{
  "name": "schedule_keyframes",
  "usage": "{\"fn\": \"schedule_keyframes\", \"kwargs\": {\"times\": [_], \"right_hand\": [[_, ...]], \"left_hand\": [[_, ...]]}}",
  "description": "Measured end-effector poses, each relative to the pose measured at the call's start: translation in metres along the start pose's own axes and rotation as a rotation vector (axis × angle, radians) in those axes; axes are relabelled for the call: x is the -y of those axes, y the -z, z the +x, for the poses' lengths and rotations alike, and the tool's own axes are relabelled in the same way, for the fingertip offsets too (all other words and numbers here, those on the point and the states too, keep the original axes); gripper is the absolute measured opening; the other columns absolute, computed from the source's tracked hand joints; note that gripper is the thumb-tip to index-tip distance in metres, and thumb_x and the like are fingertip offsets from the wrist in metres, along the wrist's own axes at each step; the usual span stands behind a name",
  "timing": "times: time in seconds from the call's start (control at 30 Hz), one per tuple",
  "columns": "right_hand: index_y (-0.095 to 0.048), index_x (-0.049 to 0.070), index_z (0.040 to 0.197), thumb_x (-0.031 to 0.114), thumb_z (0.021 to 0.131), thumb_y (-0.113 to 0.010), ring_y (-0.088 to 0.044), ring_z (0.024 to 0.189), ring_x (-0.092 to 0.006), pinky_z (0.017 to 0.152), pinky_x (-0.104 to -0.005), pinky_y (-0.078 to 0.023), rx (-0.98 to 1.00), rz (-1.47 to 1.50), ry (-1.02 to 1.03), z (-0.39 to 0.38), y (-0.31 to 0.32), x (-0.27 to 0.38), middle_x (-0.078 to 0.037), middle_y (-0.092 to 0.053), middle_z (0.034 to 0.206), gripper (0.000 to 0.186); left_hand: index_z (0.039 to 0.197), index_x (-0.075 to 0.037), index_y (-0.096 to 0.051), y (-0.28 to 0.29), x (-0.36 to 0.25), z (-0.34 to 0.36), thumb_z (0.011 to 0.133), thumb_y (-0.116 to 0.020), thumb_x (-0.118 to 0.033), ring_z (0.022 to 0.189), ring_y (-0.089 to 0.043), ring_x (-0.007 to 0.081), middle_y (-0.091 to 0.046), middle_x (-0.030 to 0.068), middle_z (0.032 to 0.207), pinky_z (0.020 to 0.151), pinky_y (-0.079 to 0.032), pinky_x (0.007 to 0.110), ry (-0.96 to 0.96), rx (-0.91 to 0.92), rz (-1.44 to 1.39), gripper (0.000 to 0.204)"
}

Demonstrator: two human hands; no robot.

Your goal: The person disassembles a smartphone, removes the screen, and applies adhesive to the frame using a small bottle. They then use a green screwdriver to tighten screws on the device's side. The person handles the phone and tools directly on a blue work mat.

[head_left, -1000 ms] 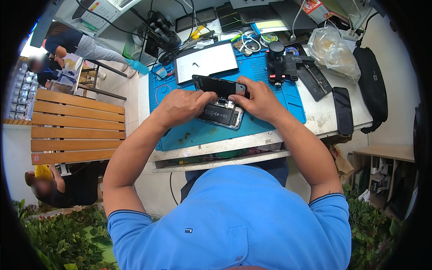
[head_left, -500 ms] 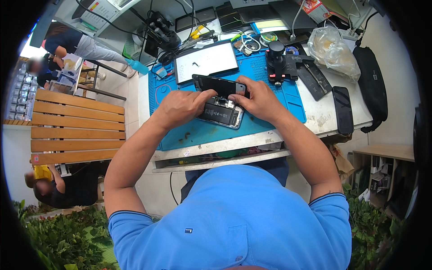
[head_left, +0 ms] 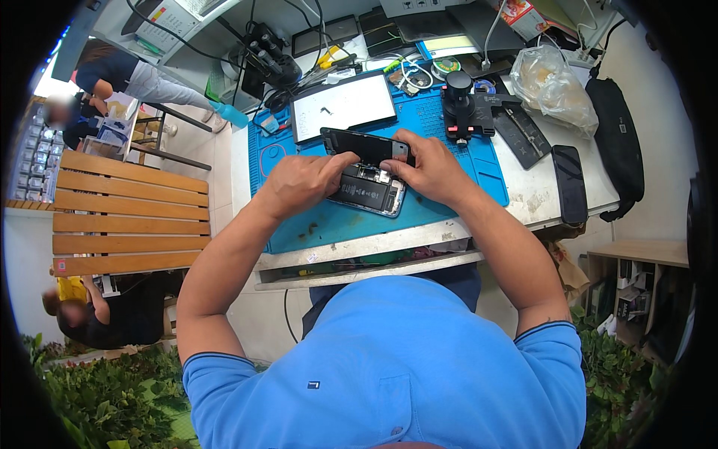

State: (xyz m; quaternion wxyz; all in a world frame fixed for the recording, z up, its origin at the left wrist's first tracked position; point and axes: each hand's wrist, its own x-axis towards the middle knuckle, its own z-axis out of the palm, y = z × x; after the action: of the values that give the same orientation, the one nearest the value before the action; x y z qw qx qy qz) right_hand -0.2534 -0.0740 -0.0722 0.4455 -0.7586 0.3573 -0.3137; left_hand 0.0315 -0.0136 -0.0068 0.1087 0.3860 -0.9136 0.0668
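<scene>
Lettering is too small to read. On the blue repair mat [head_left: 299, 232], pale print marks the smartphone battery [head_left: 364, 196]; beyond the mat, pictograms mark a white box [head_left: 419, 7]; right of it, a pale mark stands on a black pouch [head_left: 619, 153]; nearer the wearer, a badge marks the blue polo shirt [head_left: 359, 344].

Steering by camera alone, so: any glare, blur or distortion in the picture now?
Head view: left hand, right hand and open phone are clearly lit, without obvious motion blur, the phone's smallest parts too tiny to tell; head view: white glints on the clear plastic bag; head view: a blurred patch over a background person's head, a black rim, and the slatted bench looking tipped.
</scene>
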Motion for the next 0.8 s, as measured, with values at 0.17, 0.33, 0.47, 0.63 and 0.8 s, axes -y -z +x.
{"fn": "schedule_keyframes", "kwargs": {"times": [0.17,0.33,0.47,0.63,0.8], "right_hand": [[-0.069,0.003,0.123,0.029,0.097,-0.085,-0.076,0.070,-0.0347,0.066,-0.0446,-0.054,0.008,-0.017,-0.015,0.000,0.001,0.002,-0.019,-0.077,0.077,0.041],[-0.069,0.002,0.124,0.029,0.097,-0.085,-0.077,0.070,-0.0340,0.066,-0.0441,-0.054,0.010,-0.013,-0.022,-0.001,0.001,0.005,-0.019,-0.078,0.077,0.041],[-0.069,0.002,0.124,0.028,0.097,-0.085,-0.077,0.071,-0.0341,0.066,-0.0436,-0.054,0.009,-0.019,-0.018,0.000,0.001,0.006,-0.018,-0.078,0.078,0.041],[-0.070,0.002,0.124,0.028,0.097,-0.085,-0.077,0.069,-0.0341,0.066,-0.0434,-0.054,-0.010,0.003,0.005,-0.001,0.000,0.002,-0.018,-0.078,0.077,0.040],[-0.069,0.002,0.119,0.017,0.101,-0.082,-0.083,0.080,-0.0227,0.070,-0.0348,-0.058,0.033,-0.049,-0.052,-0.001,0.004,0.012,-0.018,-0.084,0.091,0.027]], "left_hand": [[0.132,-0.014,-0.069,-0.004,0.002,-0.003,0.095,-0.080,-0.012,0.071,-0.078,0.0236,-0.077,0.0054,0.083,0.059,-0.059,0.038,0.011,-0.036,-0.021,0.039],[0.132,-0.015,-0.069,-0.006,0.003,-0.008,0.093,-0.082,-0.011,0.068,-0.078,0.0241,-0.078,0.0050,0.083,0.058,-0.059,0.038,0.027,-0.099,-0.032,0.041],[0.136,-0.016,-0.068,-0.008,0.002,-0.012,0.091,-0.085,-0.012,0.068,-0.078,0.0233,-0.080,0.0040,0.087,0.058,-0.059,0.035,0.069,-0.145,-0.043,0.048],[0.142,-0.016,-0.067,-0.005,-0.002,-0.008,0.089,-0.091,-0.019,0.070,-0.079,0.0217,-0.083,0.0045,0.092,0.058,-0.059,0.033,0.105,-0.133,-0.051,0.058],[0.144,-0.015,-0.068,-0.004,-0.002,-0.006,0.090,-0.091,-0.020,0.069,-0.079,0.0213,-0.083,0.0050,0.092,0.057,-0.059,0.033,0.101,-0.137,-0.017,0.059]]}}
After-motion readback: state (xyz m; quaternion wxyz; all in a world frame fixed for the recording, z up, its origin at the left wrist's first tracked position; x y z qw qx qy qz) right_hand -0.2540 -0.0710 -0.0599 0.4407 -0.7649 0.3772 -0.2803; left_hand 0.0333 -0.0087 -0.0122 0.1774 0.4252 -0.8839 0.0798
